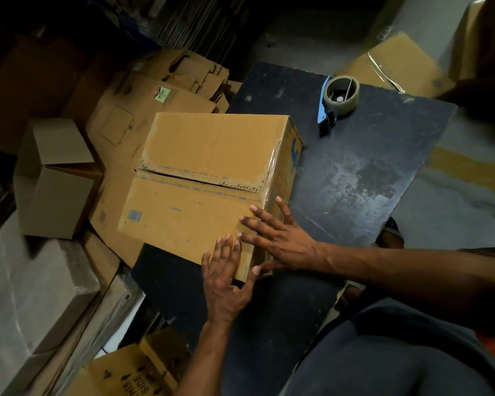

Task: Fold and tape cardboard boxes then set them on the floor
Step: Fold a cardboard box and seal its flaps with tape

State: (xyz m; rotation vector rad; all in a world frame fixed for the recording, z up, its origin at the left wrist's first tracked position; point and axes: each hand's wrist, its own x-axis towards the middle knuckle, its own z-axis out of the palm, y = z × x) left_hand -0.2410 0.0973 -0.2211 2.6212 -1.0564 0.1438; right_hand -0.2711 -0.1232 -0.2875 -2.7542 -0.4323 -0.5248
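- Pressing both hands flat on the near right corner of the cardboard box (pixel 209 178), we judge ourselves at the flap-closing step, with taping of this face not yet done.
- Our left hand (pixel 226 278) lies with fingers straight on the near flap and its thumb around the near corner edge; nothing is clamped in it.
- Our right hand (pixel 280 235) is spread wide, fingers apart, across the top edge and onto the box's right side, pushing rather than gripping.
- The box stands on the dark table (pixel 355 178), over its left part, folded into shape with both top flaps down.
- The seam (pixel 200 178) between the flaps gapes a little and shows torn residue of old tape; glossy film clings at its right end, but we see no fresh strip over it.
- The tape dispenser (pixel 339 100) lies at the far side of the table, well apart from both hands.
- Left to do, as we judge it: fetch the dispenser, seal the seam, then set the box on the floor.
- A small open box (pixel 57 178) stands left of the table, flattened cartons (pixel 183 75) are piled beyond it.
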